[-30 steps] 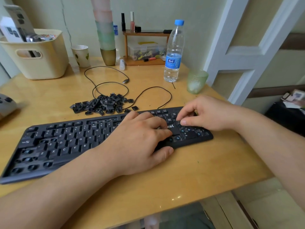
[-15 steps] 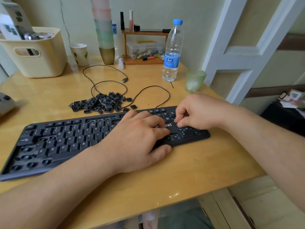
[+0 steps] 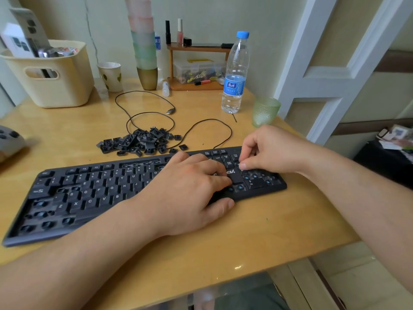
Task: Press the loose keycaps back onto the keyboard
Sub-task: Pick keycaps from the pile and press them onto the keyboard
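A black keyboard (image 3: 89, 189) lies across the wooden desk, with several bare key sockets at its left end and on the number pad. A pile of loose black keycaps (image 3: 138, 142) sits just behind it. My left hand (image 3: 185, 193) rests flat on the keyboard's right-middle part, thumb against the front edge. My right hand (image 3: 268, 151) hovers over the number pad's top-left corner. Its curled fingertips and thumb pinch a small dark keycap (image 3: 240, 164) down there, mostly hidden by the fingers.
The keyboard's black cable (image 3: 145, 115) loops behind the pile. A water bottle (image 3: 234, 74) and a green glass (image 3: 264, 110) stand at the back right. A cream basket (image 3: 51, 74), a paper cup (image 3: 110, 76), stacked cups (image 3: 145, 52) and a small shelf (image 3: 196, 63) line the back. The desk edge is close on the right.
My right hand's fingers have gone from lying flat on the number pad to curling up in a pinch at its top-left. The left hand stayed on the keyboard.
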`<state>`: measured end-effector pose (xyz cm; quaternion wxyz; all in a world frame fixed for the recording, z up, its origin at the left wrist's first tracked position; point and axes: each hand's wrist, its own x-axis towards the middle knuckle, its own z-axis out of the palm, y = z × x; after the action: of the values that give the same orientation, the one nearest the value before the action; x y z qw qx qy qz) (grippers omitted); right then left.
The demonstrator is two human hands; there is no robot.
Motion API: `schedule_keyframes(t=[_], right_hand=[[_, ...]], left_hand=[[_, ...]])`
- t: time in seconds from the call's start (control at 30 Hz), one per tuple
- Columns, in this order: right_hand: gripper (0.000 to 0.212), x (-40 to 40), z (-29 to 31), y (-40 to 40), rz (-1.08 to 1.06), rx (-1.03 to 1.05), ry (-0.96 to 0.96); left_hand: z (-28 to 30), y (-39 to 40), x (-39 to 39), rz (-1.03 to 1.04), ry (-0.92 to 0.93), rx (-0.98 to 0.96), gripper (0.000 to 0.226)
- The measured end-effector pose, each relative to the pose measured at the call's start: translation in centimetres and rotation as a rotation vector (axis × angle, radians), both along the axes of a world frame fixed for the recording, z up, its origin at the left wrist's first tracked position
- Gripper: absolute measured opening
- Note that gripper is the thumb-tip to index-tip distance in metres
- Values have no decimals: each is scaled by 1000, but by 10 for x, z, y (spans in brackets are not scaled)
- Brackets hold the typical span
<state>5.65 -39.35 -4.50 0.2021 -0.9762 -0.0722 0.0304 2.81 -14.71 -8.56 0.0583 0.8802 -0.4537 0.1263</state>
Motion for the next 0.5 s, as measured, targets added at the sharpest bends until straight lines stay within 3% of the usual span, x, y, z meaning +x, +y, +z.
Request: schedule_keyframes(t=[0.23,0.4,0.5], right_hand=[[11,33,8,39,-24,101,-140],[4,65,-4,89,15,57,-133],[15,78,-8,107,6,7,-60]], left_hand=[[18,25,25,17,30,-68,46],[27,81,60,354,57,-242,37],[27,99,71,478,100,-310,26]])
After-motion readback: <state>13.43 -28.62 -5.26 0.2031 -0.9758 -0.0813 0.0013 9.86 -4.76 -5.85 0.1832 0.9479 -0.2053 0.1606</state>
